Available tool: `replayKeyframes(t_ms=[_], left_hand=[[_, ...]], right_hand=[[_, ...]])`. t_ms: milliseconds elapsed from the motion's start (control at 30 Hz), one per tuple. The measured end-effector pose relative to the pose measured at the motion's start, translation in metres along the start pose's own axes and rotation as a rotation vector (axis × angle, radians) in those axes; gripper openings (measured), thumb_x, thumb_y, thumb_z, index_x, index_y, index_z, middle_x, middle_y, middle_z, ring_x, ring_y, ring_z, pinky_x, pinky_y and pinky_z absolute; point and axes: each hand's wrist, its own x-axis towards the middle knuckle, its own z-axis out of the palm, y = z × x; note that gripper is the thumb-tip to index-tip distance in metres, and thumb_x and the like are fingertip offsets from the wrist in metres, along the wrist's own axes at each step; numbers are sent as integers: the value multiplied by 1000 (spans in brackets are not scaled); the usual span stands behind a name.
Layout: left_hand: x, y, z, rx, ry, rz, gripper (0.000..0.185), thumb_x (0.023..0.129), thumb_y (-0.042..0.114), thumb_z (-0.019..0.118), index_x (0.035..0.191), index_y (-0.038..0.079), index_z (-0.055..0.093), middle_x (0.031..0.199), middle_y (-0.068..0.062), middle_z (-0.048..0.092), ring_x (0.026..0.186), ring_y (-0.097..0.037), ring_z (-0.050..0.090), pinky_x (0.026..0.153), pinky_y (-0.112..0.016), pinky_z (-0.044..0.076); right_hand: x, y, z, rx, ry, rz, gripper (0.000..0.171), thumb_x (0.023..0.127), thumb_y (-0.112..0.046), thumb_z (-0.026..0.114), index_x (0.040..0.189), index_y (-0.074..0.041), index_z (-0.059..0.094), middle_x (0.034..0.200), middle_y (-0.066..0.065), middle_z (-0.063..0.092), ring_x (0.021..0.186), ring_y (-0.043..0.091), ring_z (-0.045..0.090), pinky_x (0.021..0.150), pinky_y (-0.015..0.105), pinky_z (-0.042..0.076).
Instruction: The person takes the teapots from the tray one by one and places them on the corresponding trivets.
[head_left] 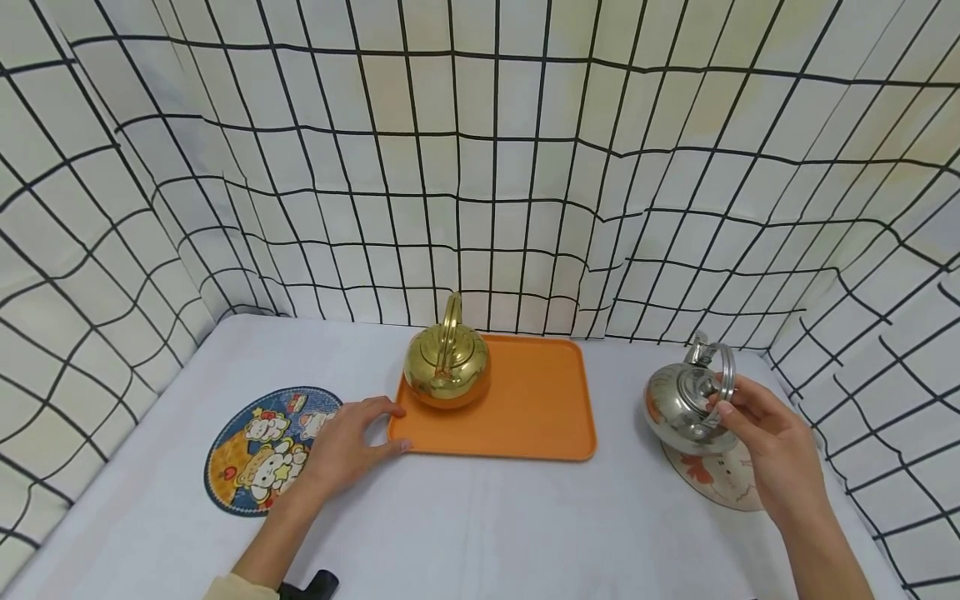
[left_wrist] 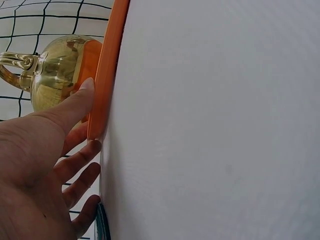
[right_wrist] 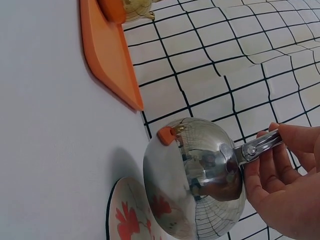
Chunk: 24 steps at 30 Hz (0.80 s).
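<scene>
My left hand (head_left: 348, 442) holds the left end of an orange tray (head_left: 540, 400), thumb and index finger at its near left corner. In the left wrist view the thumb (left_wrist: 87, 87) lies against the tray's rim (left_wrist: 104, 95). A shiny gold teapot (head_left: 446, 362) stands upright on the tray's left part, its handle raised. On the right, my right hand (head_left: 772, 442) grips the handle (right_wrist: 262, 146) of a silver teapot (right_wrist: 195, 175). This teapot hangs over a pale round mat with a red print (right_wrist: 127, 215), a gap showing between its base and the mat.
A round blue and yellow mat with cartoon bears (head_left: 262, 458) lies left of the tray, partly behind my left forearm. White cloth (head_left: 495, 525) covers the table. A black-lined grid curtain (head_left: 480, 167) encloses the back and both sides.
</scene>
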Motion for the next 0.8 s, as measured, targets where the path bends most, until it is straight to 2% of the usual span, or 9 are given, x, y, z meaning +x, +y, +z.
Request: replayKeyframes(t_ms=[200,433,800], left_hand=[[0,0,1,4,1,-7,44,88,41,82,126,22,72,146,-9,65,137,-43,55,113,-68,43],[-1,-1,2,2,-4,-9,44,88,42,82,127,23,72,147,-9,64,138,-43,54,113,-68,42],[-2,-1,2,-1,-2,-19,44,89,41,82,127,23,72,148,-10,63,139,-42,54,113,-69,42]], right_hand=[[-2,1,-7,23,-11,4,47,101,-7,67,147,-8,58,113,-16,75,108,-3,64,92,6,51],[-2,4,-13,50,-8,-57,43,100,0,64,143,-5,60,107,-10,76,105,2,66,91,9,52],[-3,5,-23,81,4,-63,42,100,3,64,141,-6,62,108,-8,77,104,1,69,91,9,53]])
